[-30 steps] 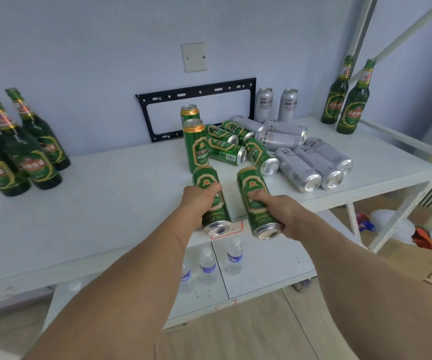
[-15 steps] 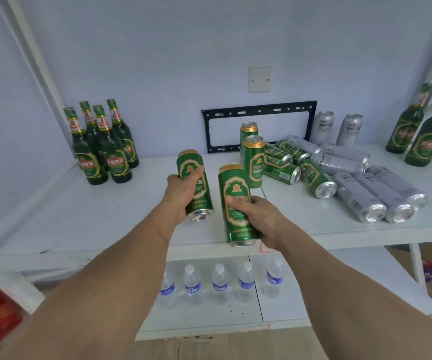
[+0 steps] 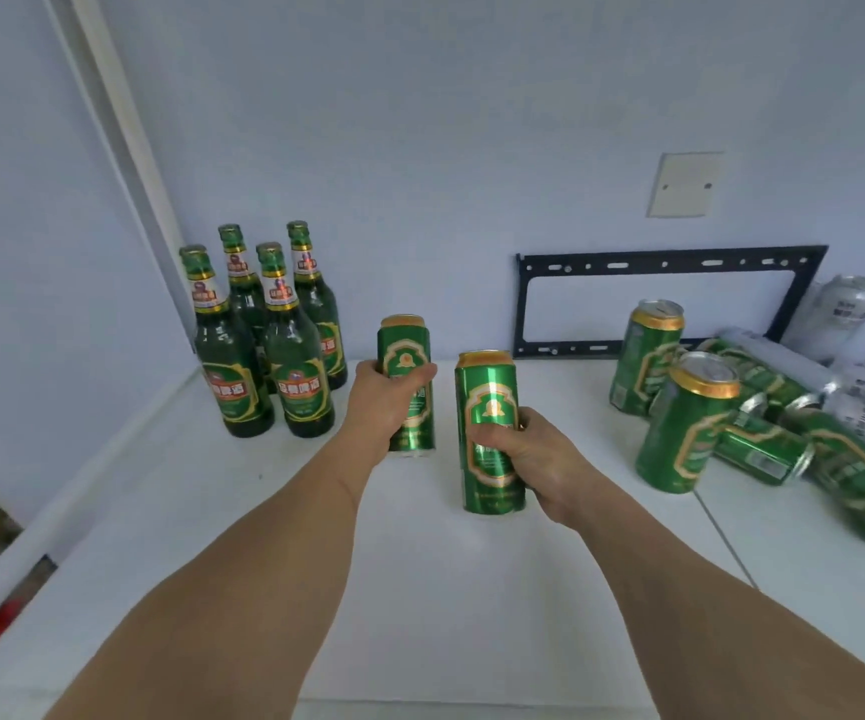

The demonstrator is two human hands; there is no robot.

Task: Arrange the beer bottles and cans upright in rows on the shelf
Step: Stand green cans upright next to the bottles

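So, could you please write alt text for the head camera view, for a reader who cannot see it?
Two bare hands each hold an upright green beer can over a white shelf: the left hand holds the farther can, the right hand the nearer can. Four green bottles stand at the left; more cans, mostly lying down, crowd the right.

Upright green cans (image 3: 406, 356) in both hands (image 3: 386, 402)
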